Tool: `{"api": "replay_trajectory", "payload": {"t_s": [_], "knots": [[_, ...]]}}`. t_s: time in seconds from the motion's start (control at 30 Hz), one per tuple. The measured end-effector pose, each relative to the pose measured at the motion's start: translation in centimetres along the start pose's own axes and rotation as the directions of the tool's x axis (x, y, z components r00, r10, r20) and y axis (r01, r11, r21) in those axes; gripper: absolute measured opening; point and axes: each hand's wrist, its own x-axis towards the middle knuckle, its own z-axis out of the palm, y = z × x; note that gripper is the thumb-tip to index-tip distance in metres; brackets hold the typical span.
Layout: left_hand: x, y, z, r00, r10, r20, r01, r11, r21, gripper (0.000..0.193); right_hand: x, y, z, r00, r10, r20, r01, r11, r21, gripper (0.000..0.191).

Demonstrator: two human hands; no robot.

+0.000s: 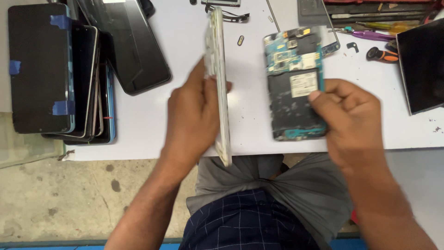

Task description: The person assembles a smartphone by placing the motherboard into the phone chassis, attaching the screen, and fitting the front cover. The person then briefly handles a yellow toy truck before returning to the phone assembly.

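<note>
Grip: left hand [194,115] clasps the thin white plastic phone frame [219,78] edge-on; right hand [351,120] pinches the opened phone body with blue circuit board [293,83], above the white worktop [249,129] near its front edge. Both look light, stiff, fragile; edges seem safest.

White frame [217,69] edge-on, opened phone [293,88] upright

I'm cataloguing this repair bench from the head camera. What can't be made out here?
- White frame in left hand: edge-on and blurred, faces unseen.
- Opened phone: lower right corner behind right hand.
- Dark panel: cut by right edge.
- Stacked phones: lower ones covered.
</note>
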Motion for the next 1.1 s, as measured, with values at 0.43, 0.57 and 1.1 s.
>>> {"api": "replay_trajectory", "payload": {"t_s": [0.43,0.57,1.1], "knots": [[1.5,-1.1,-2.5,0.983,0.153,-0.101,-0.066,0.810,0.582,0.021,0.3,-1.7,-2.0,0.988,-0.138,-0.067,0.125,0.977,-0.172,0.016],[1.4,-1.0,-2.5,0.991,0.100,-0.092,-0.028,0.812,0.583,0.020,0.3,-2.0,-1.8,0.987,-0.160,-0.020,0.154,0.971,-0.183,0.016],[-1.8,3.3,2.3,0.993,0.072,-0.092,-0.073,0.997,-0.007,0.048,-1.0,-0.7,2.8,0.946,-0.314,-0.084,0.270,0.903,-0.335,0.018]]}}
